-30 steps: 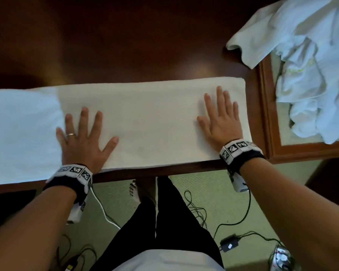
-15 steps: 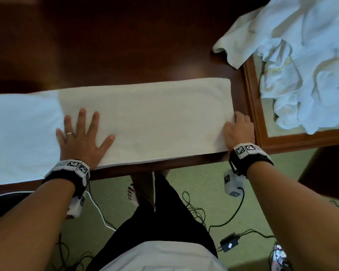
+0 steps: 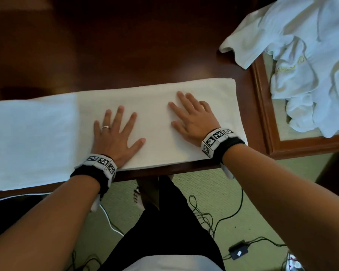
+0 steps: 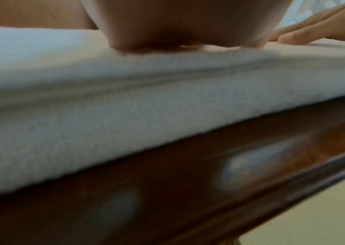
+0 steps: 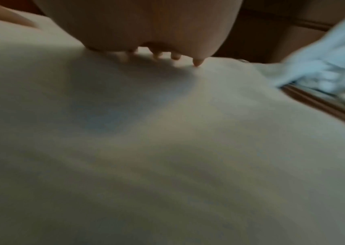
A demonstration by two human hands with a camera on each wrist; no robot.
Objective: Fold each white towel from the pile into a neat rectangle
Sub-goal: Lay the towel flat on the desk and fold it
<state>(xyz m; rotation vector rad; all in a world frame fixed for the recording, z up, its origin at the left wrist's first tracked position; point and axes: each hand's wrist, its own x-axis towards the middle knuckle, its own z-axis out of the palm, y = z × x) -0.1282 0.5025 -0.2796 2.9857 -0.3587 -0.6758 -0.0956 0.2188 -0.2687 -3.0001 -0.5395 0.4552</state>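
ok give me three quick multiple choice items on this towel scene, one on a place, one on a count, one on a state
1. Where does the crumpled pile of white towels lie?
A. at the far right, partly over the wooden-framed side surface
B. on the green carpet
C. under the long folded white towel

2. How many hands rest on the long folded white towel?
A. none
B. one
C. two

3. How does the left hand lie?
A. curled in a fist
B. flat, fingers spread
C. pinching a corner

Answers:
1. A, the head view shows the pile at upper right, overlapping that frame.
2. C, the left hand and right hand both lie on it, atop the dark wooden table.
3. B, its fingers are straight and splayed on the cloth.
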